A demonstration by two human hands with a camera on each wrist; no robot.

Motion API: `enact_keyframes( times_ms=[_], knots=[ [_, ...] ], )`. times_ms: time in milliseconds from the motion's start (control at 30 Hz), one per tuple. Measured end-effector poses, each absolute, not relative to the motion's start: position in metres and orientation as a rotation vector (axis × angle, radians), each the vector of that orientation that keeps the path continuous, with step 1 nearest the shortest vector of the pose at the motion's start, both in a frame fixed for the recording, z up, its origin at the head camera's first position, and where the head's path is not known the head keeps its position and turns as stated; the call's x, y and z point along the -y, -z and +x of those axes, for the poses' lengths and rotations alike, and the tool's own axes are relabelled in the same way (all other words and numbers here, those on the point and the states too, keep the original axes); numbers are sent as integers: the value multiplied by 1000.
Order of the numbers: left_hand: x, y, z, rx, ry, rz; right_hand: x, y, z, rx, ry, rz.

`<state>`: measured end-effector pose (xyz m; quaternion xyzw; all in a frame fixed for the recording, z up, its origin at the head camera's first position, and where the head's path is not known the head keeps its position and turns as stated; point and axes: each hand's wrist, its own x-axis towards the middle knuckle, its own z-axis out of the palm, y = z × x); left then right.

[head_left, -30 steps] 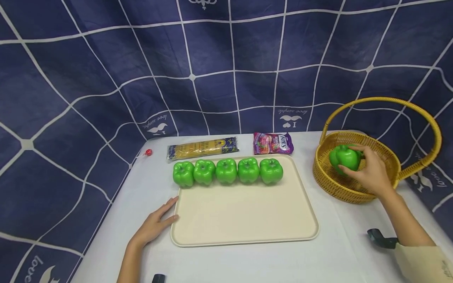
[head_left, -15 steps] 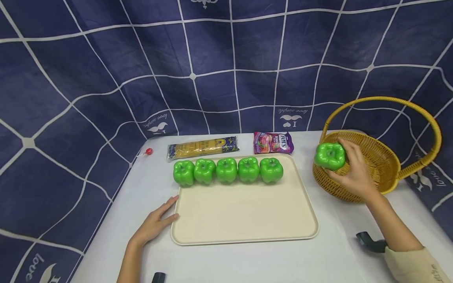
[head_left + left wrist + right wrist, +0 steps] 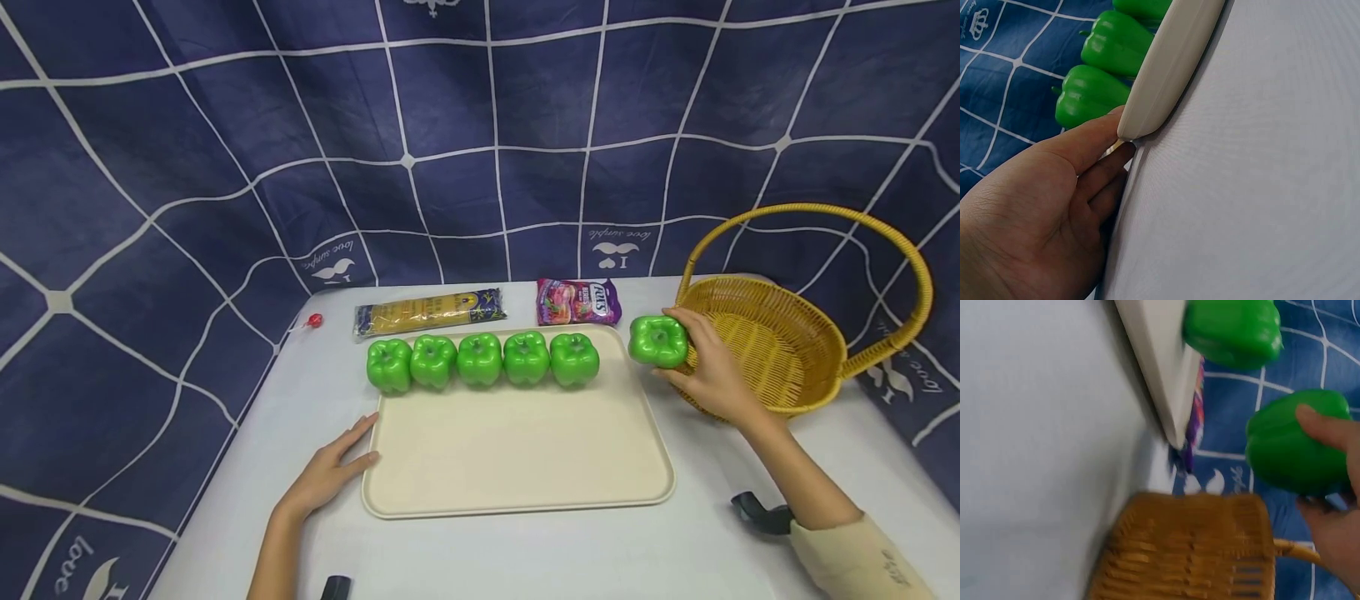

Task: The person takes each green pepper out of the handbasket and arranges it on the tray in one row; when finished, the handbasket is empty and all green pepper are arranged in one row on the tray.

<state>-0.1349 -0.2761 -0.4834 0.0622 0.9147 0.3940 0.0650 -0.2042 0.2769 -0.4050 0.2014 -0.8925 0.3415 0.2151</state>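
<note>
A green bell pepper [image 3: 657, 340] is gripped between the thumb and fingers of my right hand [image 3: 708, 367]. It hangs over the right back corner of the cream tray [image 3: 517, 454], just left of the basket. In the right wrist view the held pepper [image 3: 1297, 444] is above the table. Along the tray's back edge stands a row of several green peppers [image 3: 480, 361]; the leftmost overlaps the tray's left corner. My left hand [image 3: 326, 477] lies with extended fingers at the tray's left rim. The left wrist view shows its fingertips right at the tray's rim [image 3: 1166, 69].
A wicker basket [image 3: 772, 342] with a tall handle stands at the right. Behind the tray lie a gold-and-blue packet [image 3: 429, 312] and a purple Fox's sweets bag [image 3: 577, 302]. A red lollipop [image 3: 314, 320] is at the back left. A blue checked cloth [image 3: 540, 100] hangs behind.
My right hand has lifted the green bell pepper out of the basket and carried it left to the tray's back right corner. The left hand has stayed put.
</note>
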Motion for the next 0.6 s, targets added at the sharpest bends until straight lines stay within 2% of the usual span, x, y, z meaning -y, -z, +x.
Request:
enact_keyframes(
  times_ms=[600],
  knots=[
    [277,487,-136,-2755,-1200,176,-249,433,-215,2733,-1084,512]
  ],
)
